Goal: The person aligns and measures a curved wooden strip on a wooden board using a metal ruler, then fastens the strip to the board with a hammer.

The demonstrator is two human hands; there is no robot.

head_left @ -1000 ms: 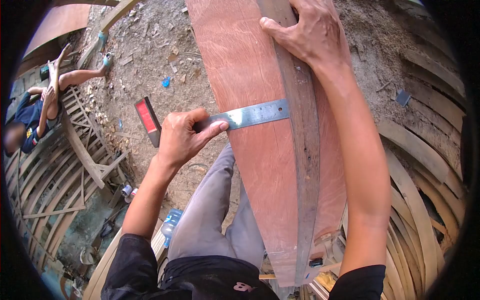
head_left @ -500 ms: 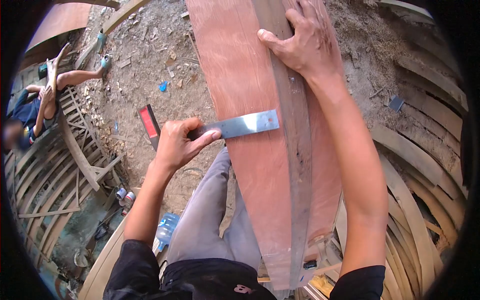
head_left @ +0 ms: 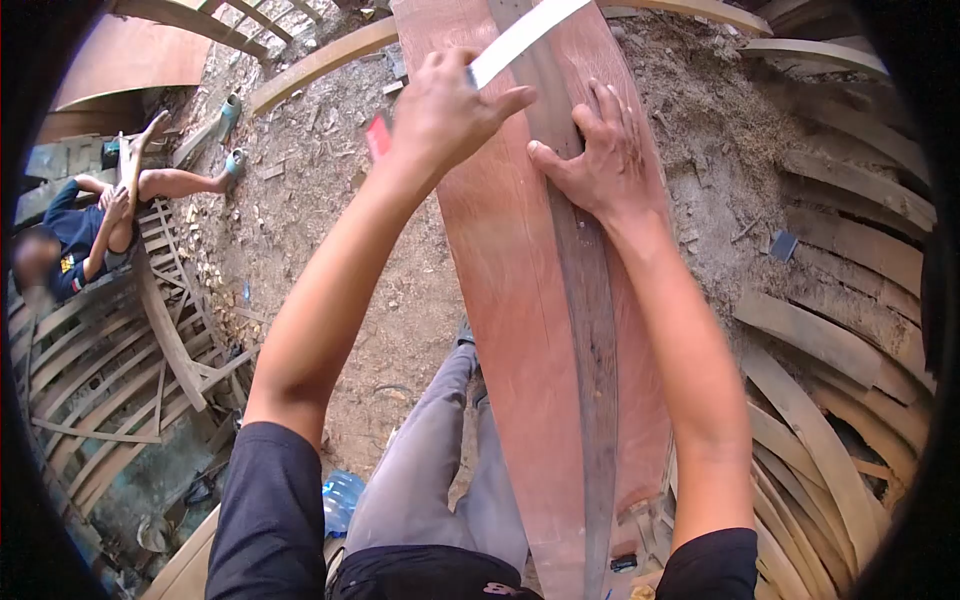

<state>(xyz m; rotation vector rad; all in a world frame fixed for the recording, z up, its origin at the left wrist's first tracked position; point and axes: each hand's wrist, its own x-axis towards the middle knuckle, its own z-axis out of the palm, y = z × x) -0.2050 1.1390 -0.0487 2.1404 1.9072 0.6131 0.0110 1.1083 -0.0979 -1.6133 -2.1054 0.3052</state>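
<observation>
My left hand [head_left: 440, 112] is closed around a try square, whose shiny metal blade [head_left: 528, 42] points up and right across the far part of a reddish wooden panel [head_left: 500, 320]. The square's red handle [head_left: 378, 138] shows past the hand's left side, partly hidden. My right hand [head_left: 605, 160] lies on the panel with thumb and fingers apart, holding nothing. Its thumb rests over the darker wooden strip [head_left: 590, 330] that runs lengthwise along the panel.
A seated person [head_left: 85, 225] is at the left by curved wooden ribs [head_left: 110, 350]. More curved timbers [head_left: 830, 330] line the right side. A blue plastic bottle [head_left: 342, 500] stands by my legs. Wood scraps litter the dirt ground [head_left: 370, 290].
My left hand has moved the try square away from me along the panel, and the blade has turned to slant upward. My right hand stays on the panel while the view has shifted.
</observation>
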